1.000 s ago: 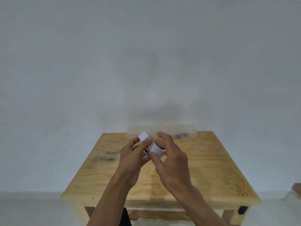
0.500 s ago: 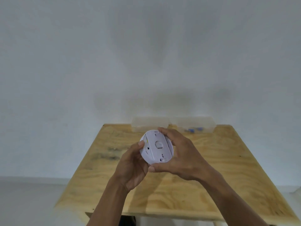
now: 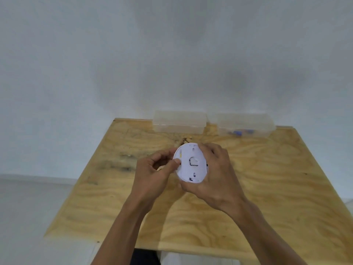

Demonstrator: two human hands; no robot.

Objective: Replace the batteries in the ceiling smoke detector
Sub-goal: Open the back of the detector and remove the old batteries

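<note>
A round white smoke detector (image 3: 192, 164) is held above the wooden table (image 3: 267, 188), its flat back side turned toward me. My right hand (image 3: 214, 175) wraps around its right and lower rim. My left hand (image 3: 152, 175) presses its thumb on the left edge of the back plate, the other fingers curled. Small slots and a centre cut-out show on the back. Blue batteries (image 3: 239, 132) lie inside the right clear box (image 3: 246, 124) at the table's far edge.
A second clear plastic box (image 3: 179, 121) stands to the left of the one with batteries, both against the white wall (image 3: 172, 54). The table's left edge drops to a pale floor (image 3: 28, 207).
The detector has turned from edge-on to back side facing me, and it sits lower over the table. My view has tilted down toward the tabletop. My left thumb has shifted onto the back plate's left edge.
</note>
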